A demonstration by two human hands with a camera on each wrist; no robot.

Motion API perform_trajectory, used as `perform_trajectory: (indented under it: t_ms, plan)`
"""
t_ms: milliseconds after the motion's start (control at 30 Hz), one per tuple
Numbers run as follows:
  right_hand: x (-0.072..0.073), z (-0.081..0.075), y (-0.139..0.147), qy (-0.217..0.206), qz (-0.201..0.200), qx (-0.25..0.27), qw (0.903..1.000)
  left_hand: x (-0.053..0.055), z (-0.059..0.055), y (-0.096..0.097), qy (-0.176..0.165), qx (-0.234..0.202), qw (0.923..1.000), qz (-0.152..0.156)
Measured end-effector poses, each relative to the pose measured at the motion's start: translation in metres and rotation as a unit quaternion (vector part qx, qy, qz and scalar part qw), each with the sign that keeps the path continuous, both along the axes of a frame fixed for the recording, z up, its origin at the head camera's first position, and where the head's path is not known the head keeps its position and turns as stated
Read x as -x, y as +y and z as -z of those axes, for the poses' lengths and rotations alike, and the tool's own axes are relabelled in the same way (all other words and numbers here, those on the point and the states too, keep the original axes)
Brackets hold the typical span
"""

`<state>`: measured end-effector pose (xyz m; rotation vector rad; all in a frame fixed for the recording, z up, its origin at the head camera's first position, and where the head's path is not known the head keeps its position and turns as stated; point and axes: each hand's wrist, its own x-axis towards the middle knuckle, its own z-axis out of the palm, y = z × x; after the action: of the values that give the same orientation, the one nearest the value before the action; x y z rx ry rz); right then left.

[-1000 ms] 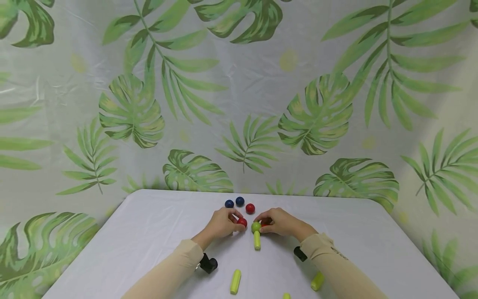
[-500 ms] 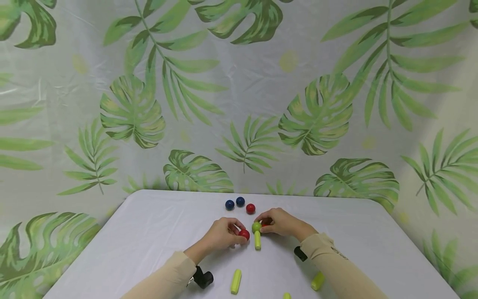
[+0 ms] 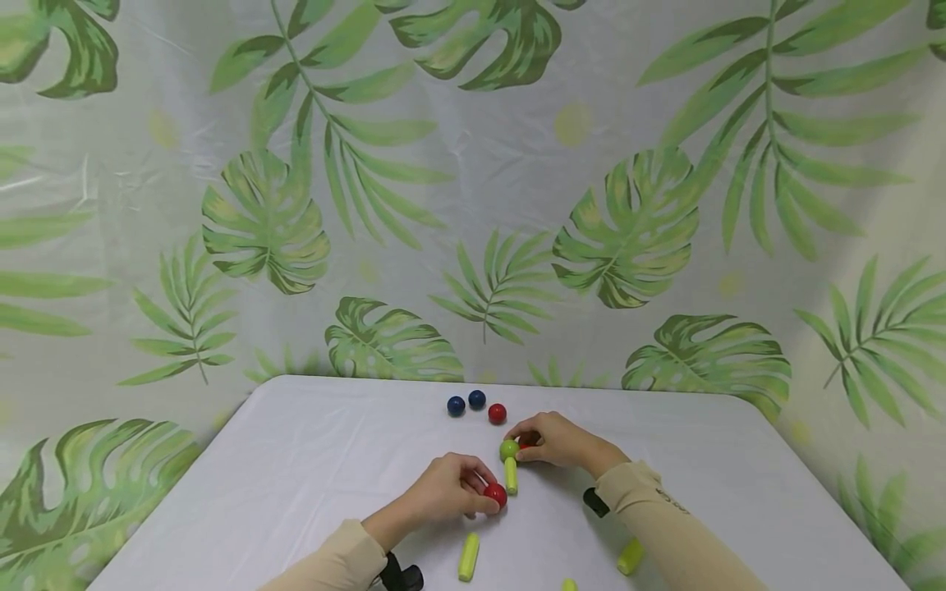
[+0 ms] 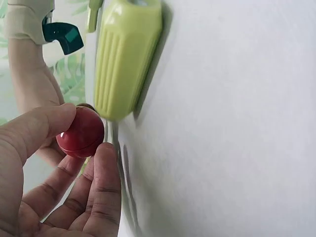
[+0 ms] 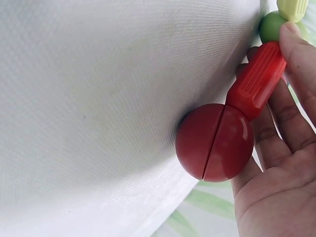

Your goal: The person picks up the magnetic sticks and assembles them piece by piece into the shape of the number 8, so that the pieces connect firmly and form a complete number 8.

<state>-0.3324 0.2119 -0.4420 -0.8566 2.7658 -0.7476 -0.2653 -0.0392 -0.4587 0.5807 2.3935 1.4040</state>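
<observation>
In the head view my left hand (image 3: 451,490) pinches a red ball (image 3: 495,495) between thumb and fingertips; the left wrist view shows a seam around this ball (image 4: 81,132). My right hand (image 3: 556,439) grips a green ball (image 3: 509,449) with thumb and fingers. From that ball a yellow-green ridged stick (image 3: 512,476) points toward the person, just beyond the left hand's ball. A red ridged stick (image 5: 257,79) joins the green ball on its other side, along my right palm, with a second red ball (image 5: 215,143) at its end. In the head view the right fingers mostly hide this red part.
Two dark blue balls (image 3: 456,405) and another red ball (image 3: 498,414) lie toward the back of the white table (image 3: 332,419). Loose yellow-green sticks lie nearer: one (image 3: 469,557) at front left, one (image 3: 631,556) beside the right sleeve, one (image 3: 569,584) at the lower frame edge.
My left hand has drawn the red ball toward the person and slightly right, from beside the green ball to near the yellow-green stick's near end. The right hand stays in place.
</observation>
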Motion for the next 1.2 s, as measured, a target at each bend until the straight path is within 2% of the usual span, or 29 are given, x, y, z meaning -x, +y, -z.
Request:
perform_trajectory:
  t_ms: [233,567,1033,1200]
  plan:
    - [0.0,0.002,0.001,-0.005,-0.003,0.002,1.0,-0.004,0.001,0.007,0.0,-0.006,1.0,0.005]
    - [0.0,0.001,0.002,-0.003,-0.004,0.006,1.0,0.0,0.004,0.014,0.018,0.005,0.9998,0.01]
    - [0.001,0.002,0.002,-0.001,-0.003,0.005,1.0,0.001,0.003,0.019,0.024,-0.005,0.9997,0.005]
    - [0.001,0.001,0.002,0.002,-0.009,0.003,1.0,0.003,0.002,0.02,0.022,0.005,0.9995,0.02]
